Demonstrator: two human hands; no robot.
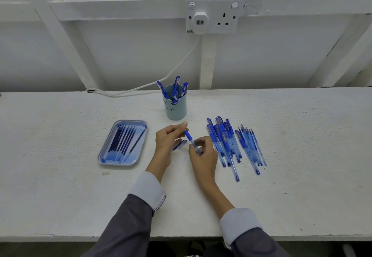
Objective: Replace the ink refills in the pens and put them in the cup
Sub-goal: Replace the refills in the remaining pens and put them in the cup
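Both hands hold one blue pen (pixel 190 139) above the table's middle. My left hand (pixel 168 139) pinches its upper, tip end, and my right hand (pixel 203 152) grips its clear barrel lower down. A blue pen cap (pixel 180 144) sits under my left hand's fingers; whether they hold it I cannot tell. The pale blue cup (pixel 175 108) stands just behind the hands with several blue pens in it. A pile of blue pens (pixel 225 142) lies to the right, with loose refills (pixel 252 146) beside it. A blue tray (pixel 141 124) on the left holds several refills.
A white cable (pixel 141 87) runs along the table's back edge up to a wall socket (pixel 213 15). The white table's front edge (pixel 181 236) is near my sleeves.
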